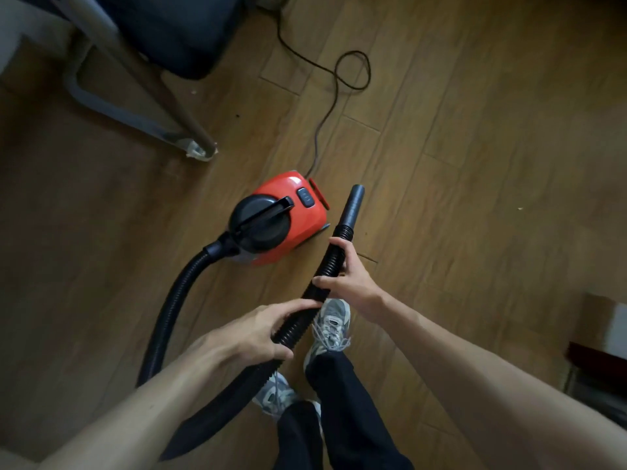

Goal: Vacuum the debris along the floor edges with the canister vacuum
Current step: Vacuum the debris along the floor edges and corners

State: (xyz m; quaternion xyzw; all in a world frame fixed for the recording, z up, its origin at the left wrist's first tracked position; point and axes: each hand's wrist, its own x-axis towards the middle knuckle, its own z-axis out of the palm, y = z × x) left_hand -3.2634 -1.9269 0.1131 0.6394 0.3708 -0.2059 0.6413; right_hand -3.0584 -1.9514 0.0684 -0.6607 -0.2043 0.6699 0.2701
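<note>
A red canister vacuum [291, 205] with a black lid and handle stands on the wooden floor in the middle of the view. Its black ribbed hose [169, 307] loops out of the canister's left side, down and round to my hands. My left hand [251, 330] grips the hose lower down. My right hand [346, 269] grips it higher up, just below the smooth black nozzle [353, 205], which points away from me and hangs to the right of the canister. Small pale and dark debris specks [237, 115] lie on the floor near the chair leg.
A chair with grey metal legs [190, 130] and a dark seat stands at the upper left. The vacuum's power cord [339, 83] loops across the floor toward the top. My two feet in grey sneakers [330, 325] are below the hose. A box edge [604, 334] sits at the right.
</note>
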